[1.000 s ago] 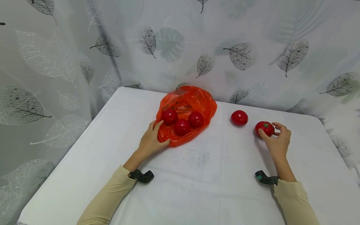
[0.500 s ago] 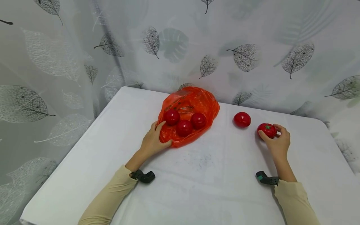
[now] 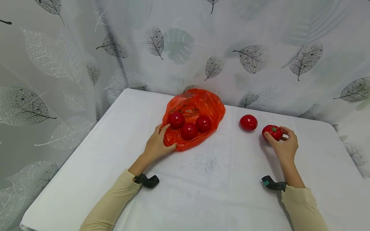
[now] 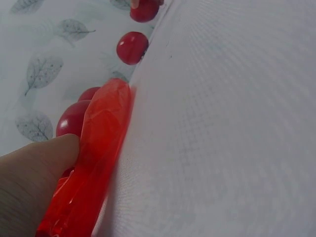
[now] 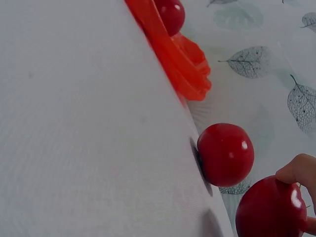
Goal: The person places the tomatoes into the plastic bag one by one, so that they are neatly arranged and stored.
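On the right of the head view, the right hand [image 3: 285, 147] grips a red tomato [image 3: 271, 132] with a green star-shaped top, thumb on one side and fingers on the other. Another red tomato [image 3: 248, 123] lies just left of it. The left hand [image 3: 155, 146] holds the near left edge of an open orange plastic bag [image 3: 199, 102], in which three red tomatoes [image 3: 189, 131] sit together. In the left wrist view the thumb [image 4: 61, 150] presses on the bag's rim [image 4: 106, 123]. The right wrist view shows the gripped tomato [image 5: 271, 210] between thumb and fingers.
A white-covered table [image 3: 202, 192] carries everything. Behind it and along its left side hangs a pale curtain [image 3: 190, 48] with leaf prints. Each wrist wears a black strap with a camera mount [image 3: 148, 181].
The right hand's tomato has shifted slightly left and tilted compared with half a second ago. The left hand and the bag keep their place; the head view has shifted slightly since the earliest frame.
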Demonstrator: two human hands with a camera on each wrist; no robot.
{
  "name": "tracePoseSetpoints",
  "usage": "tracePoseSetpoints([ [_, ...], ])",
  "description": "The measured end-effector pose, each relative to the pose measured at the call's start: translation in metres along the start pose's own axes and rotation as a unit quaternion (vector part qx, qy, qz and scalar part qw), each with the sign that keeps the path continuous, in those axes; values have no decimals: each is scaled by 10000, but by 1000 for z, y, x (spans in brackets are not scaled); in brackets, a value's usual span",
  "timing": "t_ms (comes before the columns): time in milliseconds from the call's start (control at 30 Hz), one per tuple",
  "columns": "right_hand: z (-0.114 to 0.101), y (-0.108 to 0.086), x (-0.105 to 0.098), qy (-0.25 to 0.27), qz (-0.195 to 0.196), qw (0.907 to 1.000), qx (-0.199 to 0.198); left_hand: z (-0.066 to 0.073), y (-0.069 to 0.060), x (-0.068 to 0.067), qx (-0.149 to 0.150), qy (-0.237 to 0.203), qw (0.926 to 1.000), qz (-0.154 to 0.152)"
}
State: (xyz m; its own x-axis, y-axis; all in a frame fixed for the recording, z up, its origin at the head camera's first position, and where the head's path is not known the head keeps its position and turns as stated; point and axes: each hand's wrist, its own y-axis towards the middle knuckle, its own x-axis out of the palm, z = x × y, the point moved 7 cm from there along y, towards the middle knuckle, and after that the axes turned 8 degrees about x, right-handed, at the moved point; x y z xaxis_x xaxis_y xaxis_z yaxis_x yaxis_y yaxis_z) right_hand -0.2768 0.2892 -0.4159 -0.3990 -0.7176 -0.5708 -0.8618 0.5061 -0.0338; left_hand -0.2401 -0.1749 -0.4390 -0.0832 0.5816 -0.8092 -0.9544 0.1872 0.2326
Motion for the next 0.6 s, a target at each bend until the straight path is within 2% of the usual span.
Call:
tracePoseSetpoints([
  [233,-12,-9,0,193,214,9995,-121,-1,0,-1,-36,-5,10000,-16],
  [600,-32,-19,7,436,52,9984,-346,1,-1,-1,-39,-56,10000,-1],
])
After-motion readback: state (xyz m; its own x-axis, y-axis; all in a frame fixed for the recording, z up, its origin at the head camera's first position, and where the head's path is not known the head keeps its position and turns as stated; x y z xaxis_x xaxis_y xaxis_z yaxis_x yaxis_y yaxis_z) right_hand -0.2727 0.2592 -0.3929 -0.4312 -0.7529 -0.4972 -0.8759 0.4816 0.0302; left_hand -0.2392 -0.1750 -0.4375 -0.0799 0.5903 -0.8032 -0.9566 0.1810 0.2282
